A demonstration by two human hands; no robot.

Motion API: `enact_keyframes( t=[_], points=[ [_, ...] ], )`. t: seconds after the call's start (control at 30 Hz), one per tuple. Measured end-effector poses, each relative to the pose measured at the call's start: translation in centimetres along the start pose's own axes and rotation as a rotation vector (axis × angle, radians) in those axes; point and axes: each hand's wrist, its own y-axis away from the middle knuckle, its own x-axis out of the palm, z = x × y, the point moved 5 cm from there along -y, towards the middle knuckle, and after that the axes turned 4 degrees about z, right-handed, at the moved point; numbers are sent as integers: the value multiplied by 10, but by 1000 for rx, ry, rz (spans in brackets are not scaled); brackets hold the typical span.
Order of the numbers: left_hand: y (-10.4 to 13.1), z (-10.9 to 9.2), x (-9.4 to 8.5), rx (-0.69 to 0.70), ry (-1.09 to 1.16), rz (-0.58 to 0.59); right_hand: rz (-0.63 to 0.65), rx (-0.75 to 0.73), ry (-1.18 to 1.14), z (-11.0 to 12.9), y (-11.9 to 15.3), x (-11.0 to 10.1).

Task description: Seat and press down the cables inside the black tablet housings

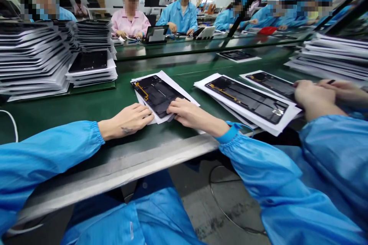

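Observation:
A black device panel (pixel 156 93) with an orange flex cable along one side lies on white paper sheets (pixel 181 90) in front of me. My right hand (pixel 193 115) is closed at the panel's near right corner, its fingertips pinching there. A small dark tab (pixel 171 118) shows below those fingers; I cannot tell whether it belongs to the panel. At the left, my left hand (pixel 128 121) has its fingers bent together on the near left edge of the paper. Its thumb is mostly hidden.
To the right, another panel (pixel 244 97) rests on paper; beyond it a co-worker's hands (pixel 319 97) touch a third panel (pixel 271 84). Tall stacks of panels and paper (pixel 31 57) stand at left, more (pixel 330 57) at right. The green bench has a metal front edge (pixel 129 168). Several people sit opposite.

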Motion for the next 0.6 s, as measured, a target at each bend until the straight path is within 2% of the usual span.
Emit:
enact_keyframes(
  t=[0.3, 0.4, 0.6],
  points=[
    [22, 5, -10, -30, -14, 3, 56, -84, 161, 3, -5, -10],
    [26, 7, -13, -43, -10, -10, 70, -113, 211, 10, -5, -13],
    [33, 9, -9, -94, 75, 54, 60, -132, 308, 24, -1, -11]
  ],
)
